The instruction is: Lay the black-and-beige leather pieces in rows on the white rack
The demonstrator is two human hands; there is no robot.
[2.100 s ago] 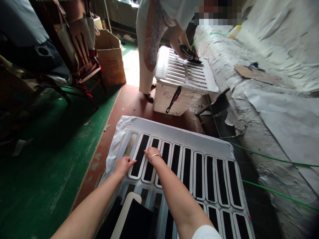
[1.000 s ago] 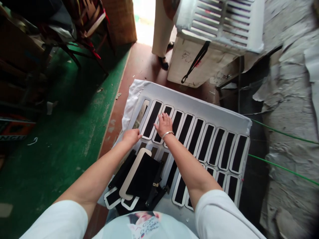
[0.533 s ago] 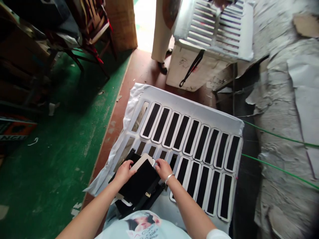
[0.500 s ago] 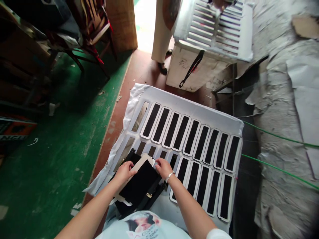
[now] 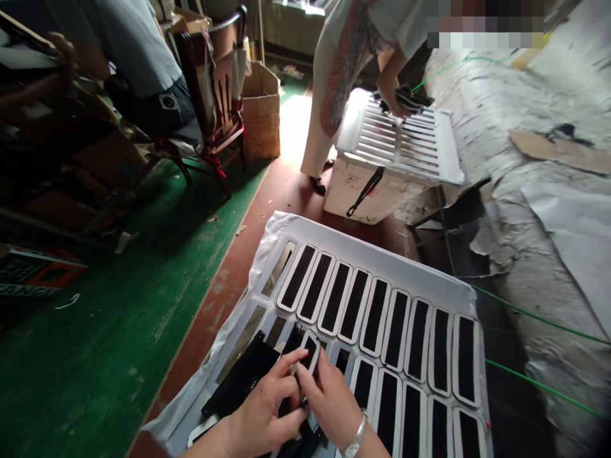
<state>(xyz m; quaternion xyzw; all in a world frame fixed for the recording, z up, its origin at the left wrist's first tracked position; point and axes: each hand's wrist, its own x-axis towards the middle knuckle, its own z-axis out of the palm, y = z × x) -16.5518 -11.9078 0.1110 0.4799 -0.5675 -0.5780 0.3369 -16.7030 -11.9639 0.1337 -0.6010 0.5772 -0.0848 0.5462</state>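
A white-edged black strip (image 5: 312, 348) stands up between my two hands, both pinching it. My left hand (image 5: 270, 401) has its thumb and fingers closed on the strip's near side. My right hand (image 5: 334, 401), with a silver bracelet at the wrist, grips it from the right. Under and beside the hands lie black flat pieces (image 5: 241, 375), partly hidden by them. They rest on a white-covered board (image 5: 410, 262) where white-edged black strips (image 5: 375, 315) are laid in two rows. Slots at the board's left side show the surface beneath.
Beyond the board, a person (image 5: 334, 83) bends over a second slotted board (image 5: 398, 143) on a white box (image 5: 356, 191). Another person sits on a wooden chair (image 5: 222, 95) at left. Green cords (image 5: 539, 318) run right towards a paper-covered surface (image 5: 548, 235).
My hands have come together, with the strip now upright between them; before, they were apart at the black pieces. The view has tilted up, showing more of both other people.
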